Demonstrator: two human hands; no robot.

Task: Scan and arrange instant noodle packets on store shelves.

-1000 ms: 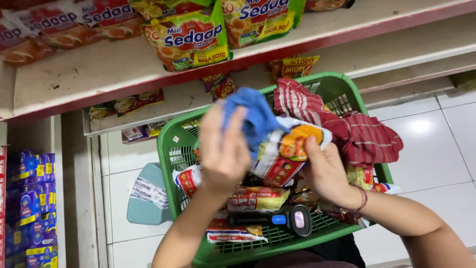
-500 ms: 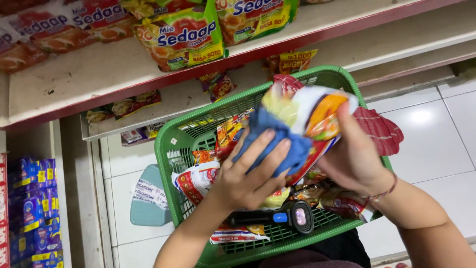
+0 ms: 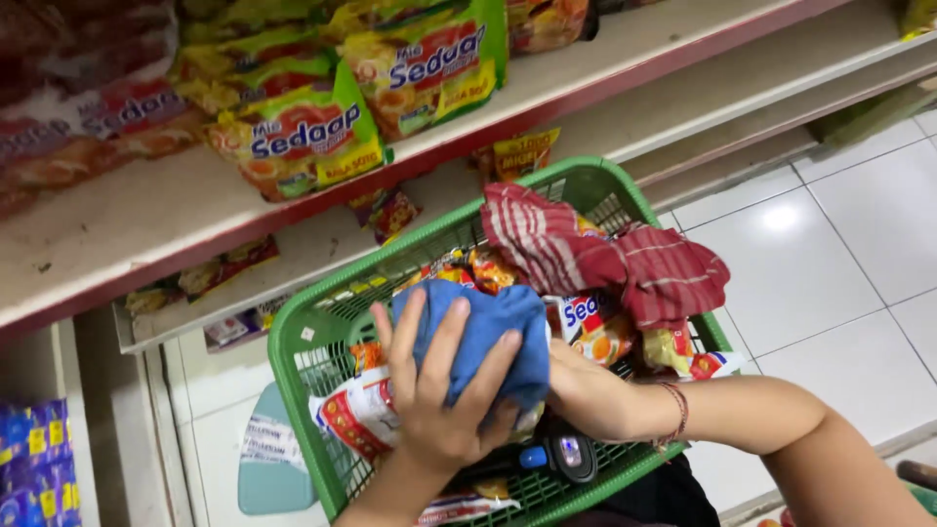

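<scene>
White floor tiles (image 3: 859,224) beside basket (image 3: 293,351); hands grip blue cloth (image 3: 488,337).

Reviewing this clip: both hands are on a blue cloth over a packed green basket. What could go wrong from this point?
1. The red striped cloth is draped over the rim of the green basket at its far corner and could slip out onto the floor.
2. The left hand and right hand press the blue cloth onto the noodle packets, which might crush them.
3. The small handheld device under the right wrist could get knocked.
</scene>
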